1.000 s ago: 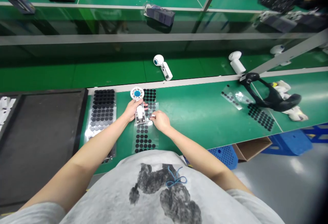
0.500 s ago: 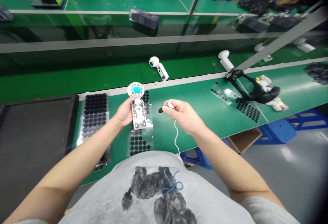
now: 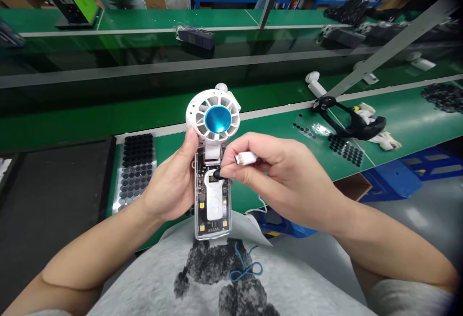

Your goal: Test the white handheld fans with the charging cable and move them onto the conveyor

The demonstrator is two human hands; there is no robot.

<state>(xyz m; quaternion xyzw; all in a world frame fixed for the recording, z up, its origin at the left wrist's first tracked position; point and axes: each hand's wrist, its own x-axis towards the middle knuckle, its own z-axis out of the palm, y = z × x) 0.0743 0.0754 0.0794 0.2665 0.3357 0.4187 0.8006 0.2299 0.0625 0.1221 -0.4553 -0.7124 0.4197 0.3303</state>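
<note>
My left hand (image 3: 171,181) is wrapped round the side of a white handheld fan (image 3: 214,205), with its round head up. The head has a shiny blue centre, and the body shows a circuit board under a clear cover. My right hand (image 3: 278,176) pinches a small black disc (image 3: 218,174) at the little display on the fan's body. The same hand holds a white cable plug (image 3: 246,158) between its fingers, pointing left. The white cable (image 3: 261,205) hangs below that hand.
Sheets of black round stickers (image 3: 137,161) lie on the green bench at left, more (image 3: 345,149) at right. A black frame-like object (image 3: 347,123) and white gloves (image 3: 385,140) are at right. White fans (image 3: 316,84) lie on the belt beyond. A metal post (image 3: 390,53) slants at right.
The fan has come up nearer the camera in my left hand. My right hand, with the plug and disc, has moved from the bench to the fan's display.
</note>
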